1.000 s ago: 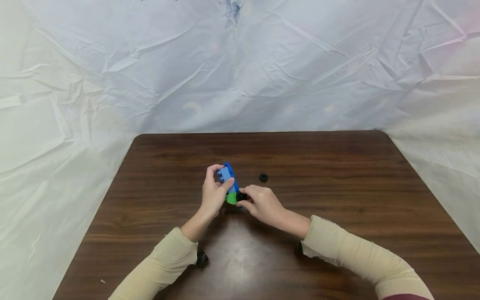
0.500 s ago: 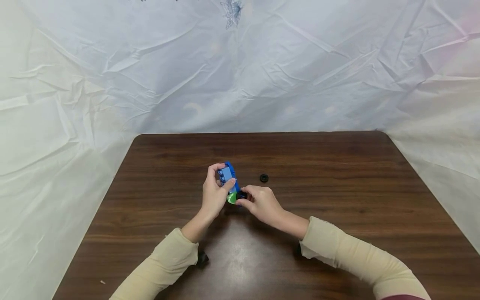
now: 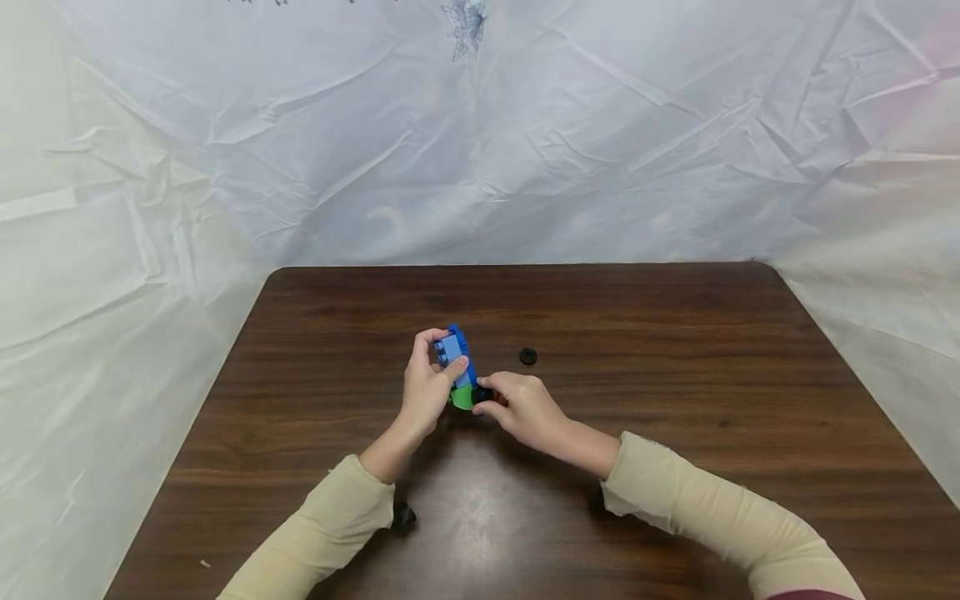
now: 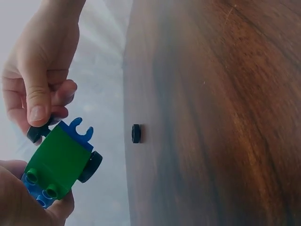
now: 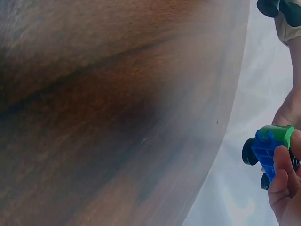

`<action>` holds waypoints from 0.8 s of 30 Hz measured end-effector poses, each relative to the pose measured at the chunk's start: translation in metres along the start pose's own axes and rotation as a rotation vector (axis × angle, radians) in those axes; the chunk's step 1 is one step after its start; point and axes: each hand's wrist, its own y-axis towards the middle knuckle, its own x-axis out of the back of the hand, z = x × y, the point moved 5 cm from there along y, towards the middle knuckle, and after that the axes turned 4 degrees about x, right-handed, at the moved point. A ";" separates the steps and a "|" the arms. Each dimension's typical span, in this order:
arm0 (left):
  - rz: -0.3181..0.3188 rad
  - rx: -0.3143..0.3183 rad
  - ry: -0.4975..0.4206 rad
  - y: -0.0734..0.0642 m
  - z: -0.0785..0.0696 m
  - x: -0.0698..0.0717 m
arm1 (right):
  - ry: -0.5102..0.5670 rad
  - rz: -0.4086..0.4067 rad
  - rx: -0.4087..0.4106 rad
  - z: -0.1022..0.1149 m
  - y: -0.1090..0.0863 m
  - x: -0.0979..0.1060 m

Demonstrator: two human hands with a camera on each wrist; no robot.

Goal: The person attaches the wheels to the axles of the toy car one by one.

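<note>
Above the table's middle, my left hand grips a building-block toy car with light blue studded bricks, a blue base and a green end. My right hand pinches a black wheel between thumb and fingers at the side of the green brick. On the opposite side of that end sits another wheel, beside a blue hook. From the right wrist, the car's blue underside shows, with dark wheels along its edge. My left fingers hide part of the body.
A loose black wheel lies on the brown wooden table, beyond my right hand. Pale wrinkled cloth hangs behind the table and down both sides. A tiny white scrap lies near the front left.
The car tips slightly in my left hand and comes back to its former angle. My right fingers shift a little with the wheel, staying at the green end. The loose wheel stays put.
</note>
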 end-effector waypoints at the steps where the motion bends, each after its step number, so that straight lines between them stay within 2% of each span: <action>1: -0.002 -0.002 0.004 0.000 0.000 0.000 | -0.001 -0.002 0.008 0.000 0.000 0.000; 11: -0.018 0.009 -0.020 0.001 -0.001 0.002 | 0.015 -0.053 0.075 0.000 0.001 0.000; 17: -0.035 0.004 0.025 -0.004 -0.001 -0.001 | 0.035 -0.019 0.046 -0.001 -0.002 -0.002; 24: -0.017 -0.034 0.048 -0.008 -0.002 -0.004 | 0.037 0.007 0.009 0.000 -0.008 -0.003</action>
